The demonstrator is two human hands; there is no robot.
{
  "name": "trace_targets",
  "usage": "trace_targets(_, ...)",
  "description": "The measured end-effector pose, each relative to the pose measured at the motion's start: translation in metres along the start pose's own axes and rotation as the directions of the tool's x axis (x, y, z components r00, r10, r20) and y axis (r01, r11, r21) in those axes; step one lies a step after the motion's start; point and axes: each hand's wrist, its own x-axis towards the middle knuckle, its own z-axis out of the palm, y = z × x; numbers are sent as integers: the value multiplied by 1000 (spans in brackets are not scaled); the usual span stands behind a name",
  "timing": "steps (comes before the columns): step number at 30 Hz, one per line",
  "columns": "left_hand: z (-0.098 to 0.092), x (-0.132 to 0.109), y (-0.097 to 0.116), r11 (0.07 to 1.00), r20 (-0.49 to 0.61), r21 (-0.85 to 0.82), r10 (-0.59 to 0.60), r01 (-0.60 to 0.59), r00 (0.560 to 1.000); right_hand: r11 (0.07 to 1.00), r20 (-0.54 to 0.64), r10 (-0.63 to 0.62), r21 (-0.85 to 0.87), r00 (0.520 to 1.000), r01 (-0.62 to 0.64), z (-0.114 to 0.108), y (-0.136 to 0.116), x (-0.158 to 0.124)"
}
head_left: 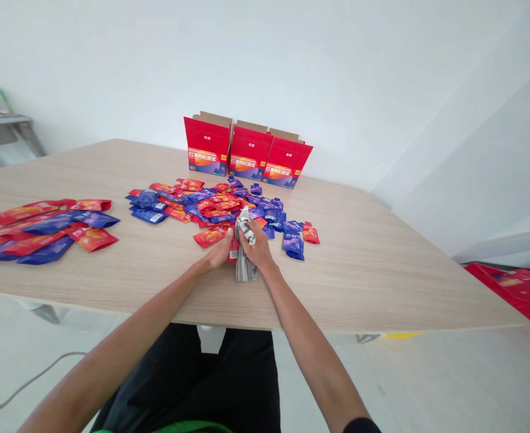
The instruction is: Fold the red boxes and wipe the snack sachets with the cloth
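Crumpled, grey-striped cloth [246,269] is clenched in the right grip [258,243]; against the cloth, a red sachet [233,251] is pinched by the left grip [219,252].

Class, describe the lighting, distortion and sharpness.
Head view: soft, even light on the white wall; head view: wide-angle stretch across the pale wood-grain tabletop; head view: lettering on red cardboard boxes legible, small print on red and blue pouches blurred.

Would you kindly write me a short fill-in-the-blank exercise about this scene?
1. The right hand holds a grey-and-white ____ cloth.
2. Behind the central heap of small red and blue pouches stand ____ mostly red cardboard boxes.
3. On the pale wood-grain table, another cluster of pouches lies to the ____ of that heap.

Missing words: striped; three; left.
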Motion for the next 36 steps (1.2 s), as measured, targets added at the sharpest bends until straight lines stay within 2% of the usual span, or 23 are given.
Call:
trace_targets(3,4,-3,5,995,-87,-99,-37,29,995,999,12,24,30,1000,-25,-3,3,-1)
trace_targets(5,2,-1,7,974,-184,-224,-79,37,980,997,109,15,68,994,-23,-4,1,-3)
trace_targets(8,-7,4,8,921,-283,-389,-116,-4,952,992,287,-13,124,958,-24,0,-6,-6)
trace_targets(11,-15,9,7,880,-317,-474,-137,-31,939,991,348,-32,131,937,-15,5,-11,-7)
trace_targets(14,-9,9,5,848,-230,-530,-135,-8,964,997,258,-9,79,966,-11,8,-10,-5)
trace_targets(17,9,5,5,785,-110,-618,-153,53,982,998,91,52,30,994,-55,5,-6,-3)
trace_targets(20,26,0,10,728,-91,-681,-201,87,975,995,5,96,18,995,-96,1,-3,-3)
trace_targets(23,27,-4,19,676,-125,-732,-250,81,960,995,66,65,75,996,-70,1,-4,-5)
trace_targets(26,15,-4,27,636,-156,-770,-267,52,951,990,221,-24,143,975,-8,5,-7,-7)
trace_targets(28,5,-3,30,612,-133,-789,-267,61,955,988,322,-71,153,944,22,9,-9,-8)
trace_targets(30,0,-2,31,589,-84,-802,-273,98,958,992,367,-83,120,927,41,12,-9,-8)
trace_targets(32,1,-2,30,573,-9,-804,-280,160,960,998,322,-48,55,946,32,12,-8,-7)
trace_targets(34,7,-5,28,567,72,-793,-280,225,957,1000,204,21,-12,979,-18,10,-5,-6)
trace_targets(36,16,-9,27,571,141,-774,-266,274,954,994,71,107,-36,992,-105,8,-1,-5)
